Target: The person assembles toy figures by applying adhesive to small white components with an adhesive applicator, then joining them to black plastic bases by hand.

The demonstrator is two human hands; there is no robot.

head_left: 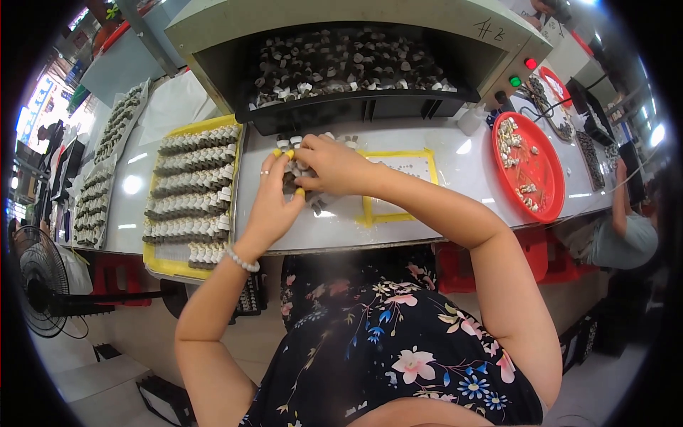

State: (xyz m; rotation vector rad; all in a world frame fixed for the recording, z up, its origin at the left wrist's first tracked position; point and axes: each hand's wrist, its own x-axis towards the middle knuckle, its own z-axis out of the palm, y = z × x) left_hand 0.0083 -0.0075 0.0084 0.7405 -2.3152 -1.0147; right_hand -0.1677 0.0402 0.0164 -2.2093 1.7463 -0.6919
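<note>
Parts (302, 171) are lying on the counter (455, 165) between left hand (274, 205) and right hand (338, 168), each grip curling half-closed, seemingly keeping them together, though any actual hold is not showing clearly.

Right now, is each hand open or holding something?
Left hand: curled beside small parts; hold can't be told.
Right hand: bent over them; hold unclear.

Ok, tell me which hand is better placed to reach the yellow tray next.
Probably the left hand: the yellow tray lies just to its left, while the right hand is farther from it.
</note>
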